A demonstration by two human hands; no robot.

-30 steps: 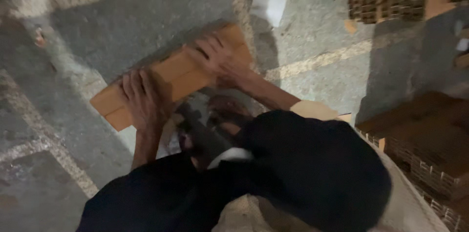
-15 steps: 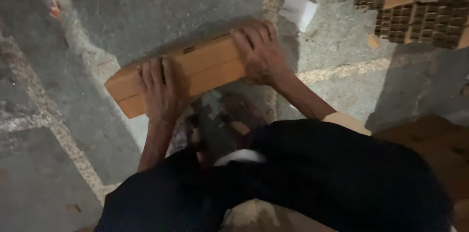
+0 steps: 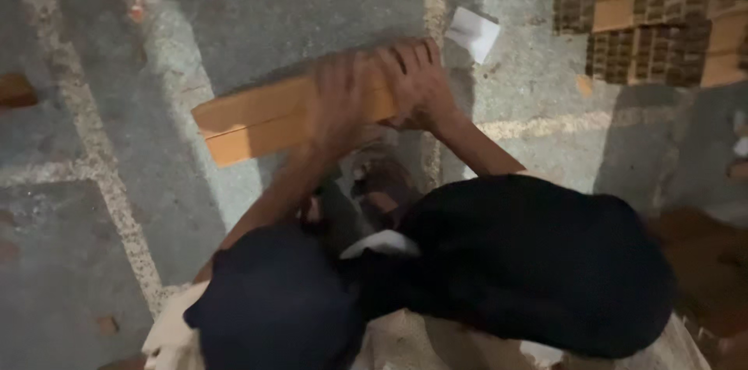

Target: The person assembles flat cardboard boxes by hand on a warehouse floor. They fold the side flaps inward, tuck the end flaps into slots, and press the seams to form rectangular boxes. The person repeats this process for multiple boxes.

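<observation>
Grey concrete floor [image 3: 117, 206] with pale speckled seams lies under me. Both my hands hold a long orange block [image 3: 265, 117] above the floor, tilted up toward the right: my left hand [image 3: 339, 101] is blurred and wraps over its middle, my right hand [image 3: 417, 82] grips its right end with fingers spread. A white paper scrap [image 3: 475, 31] lies just beyond, and stacked perforated bricks [image 3: 654, 12] sit at top right

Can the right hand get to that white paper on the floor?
Probably yes. The white paper lies on the bare floor just beyond the right hand, with nothing between them. But that hand rests on the orange block, alongside the left hand, so it isn't free.
</observation>
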